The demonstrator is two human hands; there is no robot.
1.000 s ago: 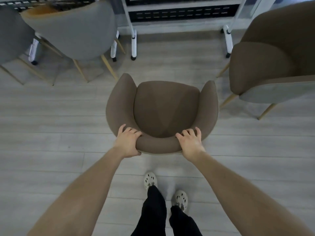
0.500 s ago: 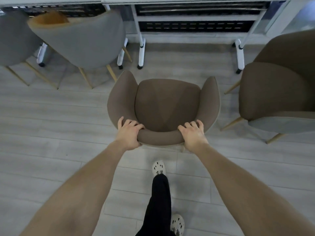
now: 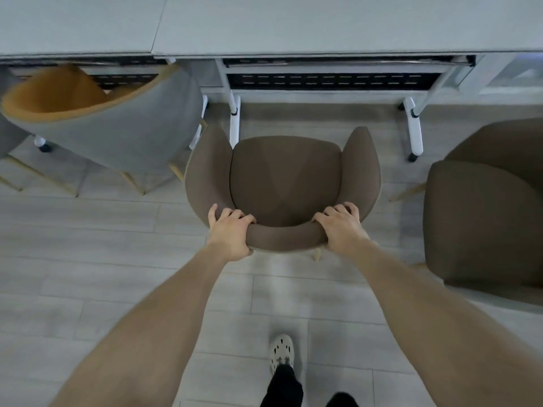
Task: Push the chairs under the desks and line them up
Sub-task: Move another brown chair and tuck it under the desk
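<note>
Currently the person is pushing the middle brown chair [image 3: 285, 183] toward the desk [image 3: 323, 24], so the step in hand looks to be sliding this one seat in. The left hand [image 3: 230, 233] is gripping the left end of the curved backrest, fingers curled over its top. The right hand [image 3: 340, 227] is grasping the right end the same way. The chair is standing on the floor just near of the desk's edge, its armrest tips reaching level with the white desk legs [image 3: 415, 133], and the seat is not yet going under the top. On the left, a grey chair with an orange lining [image 3: 117, 127] is sitting partly under the neighbouring desk. Another brown chair [image 3: 482, 218] is standing farther out on the right.

The next move is probably calling for a straight push between the two white legs. A slight nudge right may help, since the left armrest is running close to the left leg.

Compared with half a second ago, the chair is sitting farther toward the desk. The desk top is now filling the far part of the view, and both hands are holding the same places on the backrest.
</note>
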